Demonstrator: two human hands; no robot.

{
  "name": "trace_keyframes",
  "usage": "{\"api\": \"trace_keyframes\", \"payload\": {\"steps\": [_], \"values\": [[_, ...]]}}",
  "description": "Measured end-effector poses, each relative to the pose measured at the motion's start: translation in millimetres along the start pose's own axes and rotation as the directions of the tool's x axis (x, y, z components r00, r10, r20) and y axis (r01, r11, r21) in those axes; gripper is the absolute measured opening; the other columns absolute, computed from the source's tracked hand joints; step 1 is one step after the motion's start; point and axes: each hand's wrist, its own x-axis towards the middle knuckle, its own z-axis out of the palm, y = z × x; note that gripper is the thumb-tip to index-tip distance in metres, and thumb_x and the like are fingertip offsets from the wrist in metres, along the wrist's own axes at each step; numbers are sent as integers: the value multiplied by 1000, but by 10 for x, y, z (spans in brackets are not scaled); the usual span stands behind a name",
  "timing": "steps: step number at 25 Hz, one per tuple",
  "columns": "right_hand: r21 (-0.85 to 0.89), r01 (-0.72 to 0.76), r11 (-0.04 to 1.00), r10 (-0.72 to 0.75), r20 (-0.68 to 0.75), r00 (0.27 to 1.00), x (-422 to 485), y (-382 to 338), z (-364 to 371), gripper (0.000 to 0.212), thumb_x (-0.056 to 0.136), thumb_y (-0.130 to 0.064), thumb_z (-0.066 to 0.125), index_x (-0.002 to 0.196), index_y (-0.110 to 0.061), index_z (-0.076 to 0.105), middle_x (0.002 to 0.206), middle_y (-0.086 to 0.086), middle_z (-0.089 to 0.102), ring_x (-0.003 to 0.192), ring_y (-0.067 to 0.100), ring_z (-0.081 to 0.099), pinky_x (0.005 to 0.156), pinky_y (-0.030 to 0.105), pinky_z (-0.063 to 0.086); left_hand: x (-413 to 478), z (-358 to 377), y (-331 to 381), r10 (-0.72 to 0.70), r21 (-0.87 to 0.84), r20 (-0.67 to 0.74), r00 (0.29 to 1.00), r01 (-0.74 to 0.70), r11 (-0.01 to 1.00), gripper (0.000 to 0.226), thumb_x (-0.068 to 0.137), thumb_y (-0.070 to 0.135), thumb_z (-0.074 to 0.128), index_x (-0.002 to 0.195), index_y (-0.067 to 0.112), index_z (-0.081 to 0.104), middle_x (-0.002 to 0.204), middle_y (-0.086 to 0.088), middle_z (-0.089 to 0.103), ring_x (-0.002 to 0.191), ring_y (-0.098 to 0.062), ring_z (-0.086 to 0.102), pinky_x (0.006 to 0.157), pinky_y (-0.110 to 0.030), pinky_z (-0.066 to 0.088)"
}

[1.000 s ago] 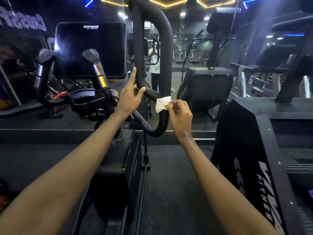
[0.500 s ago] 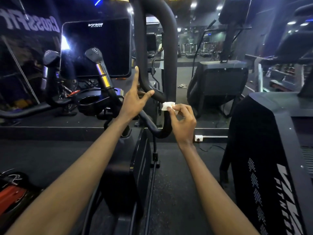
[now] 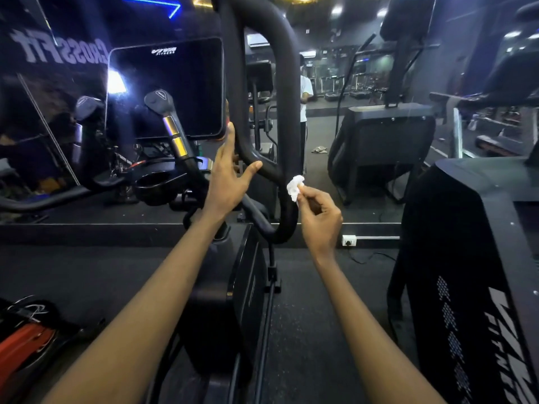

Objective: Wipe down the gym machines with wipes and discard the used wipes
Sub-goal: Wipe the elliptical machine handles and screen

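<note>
A black looped handlebar (image 3: 284, 83) of a gym machine rises in front of me. My right hand (image 3: 319, 221) pinches a small crumpled white wipe (image 3: 295, 188) and holds it against the right side of the loop, just above its lower bend. My left hand (image 3: 230, 177) rests against the left side of the loop with straight fingers and the thumb spread toward the bar. The machine's black body (image 3: 230, 301) stands below between my forearms.
The console screen (image 3: 166, 86), a grip with gold bands (image 3: 172, 126) and a cup holder (image 3: 157, 185) are to the left. A large black machine (image 3: 466, 272) stands close on the right. A mirror wall faces me, and a socket (image 3: 349, 239) sits at its base.
My right hand has turned the wipe and shifted it slightly along the bar's right side. My head has moved closer and lower. My left hand stays on the bar.
</note>
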Motion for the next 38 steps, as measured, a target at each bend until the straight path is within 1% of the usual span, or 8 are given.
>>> {"api": "trace_keyframes", "payload": {"steps": [2, 7, 10, 13, 22, 26, 31, 38], "values": [[-35, 72, 997, -70, 53, 996, -124, 61, -66, 21, 86, -1, 74, 106, -7, 75, 106, 1, 71, 97, 10, 70, 86, 22, 56, -17, 56, -42, -3, -12, -37, 999, 2, 1000, 93, 89, 29, 70, 157, 34, 6, 144, 0, 49, 126, -9, 53, 106, -37, 47], [-89, 188, 978, -181, 85, 980, 61, 25, -24, 13, 86, -7, 76, 99, -6, 76, 106, 4, 68, 100, 6, 66, 86, 19, 55, 37, 29, 27, -62, -59, -103, 993, 56, 997, 80, 93, 20, 67, 157, 21, 18, 132, 16, 57, 120, -4, 59, 103, -20, 45], [-155, 310, 938, -281, 184, 942, -103, 125, -117, 18, 86, -3, 75, 104, -7, 76, 108, 3, 65, 102, 9, 64, 89, 21, 54, 91, 7, 8, -82, -55, -119, 989, 76, 996, 73, 95, 20, 63, 156, 20, 23, 126, 31, 55, 113, -1, 63, 104, -35, 49], [-142, 350, 926, -314, 229, 922, 21, 133, -165, 18, 86, -5, 75, 104, -8, 77, 107, 2, 63, 100, 10, 63, 87, 22, 54, 89, 62, -8, -115, -96, -154, 981, 101, 990, 72, 95, 21, 63, 155, 21, 23, 133, 15, 60, 111, -9, 65, 103, -42, 50], [68, -1, 998, -4, 66, 998, -89, 148, -93, 25, 88, 1, 70, 109, -11, 76, 110, -2, 73, 103, 9, 69, 91, 34, 57, 108, 74, 17, -173, -162, -130, 976, 152, 975, 73, 94, 18, 64, 155, 22, 24, 117, 34, 63, 113, -9, 64, 104, -41, 49], [161, -227, 961, 217, 78, 973, 285, 63, 45, 25, 93, -7, 66, 115, -15, 74, 99, -7, 76, 84, 7, 72, 73, 21, 57, 116, 83, 61, -183, -165, -149, 972, 158, 974, 70, 95, 13, 63, 154, 16, 26, 110, 36, 65, 111, -2, 63, 99, -26, 49], [129, -211, 969, 193, 139, 971, 84, 105, -123, 24, 91, -4, 68, 114, -10, 73, 100, -7, 75, 93, 2, 71, 83, 20, 57, 52, 190, 32, -319, -326, -174, 932, 251, 912, 49, 95, 17, 62, 142, 11, 49, 111, 7, 73, 108, -16, 67, 100, -51, 50], [96, 30, 995, -35, 46, 998, 68, 153, -31, 22, 89, -7, 74, 111, -7, 75, 115, 0, 72, 107, 7, 68, 93, 27, 55, 58, 213, 114, -409, -423, -164, 898, 310, 851, 40, 96, 7, 59, 135, 1, 52, 109, -8, 71, 98, -15, 68, 81, -27, 57]]}}
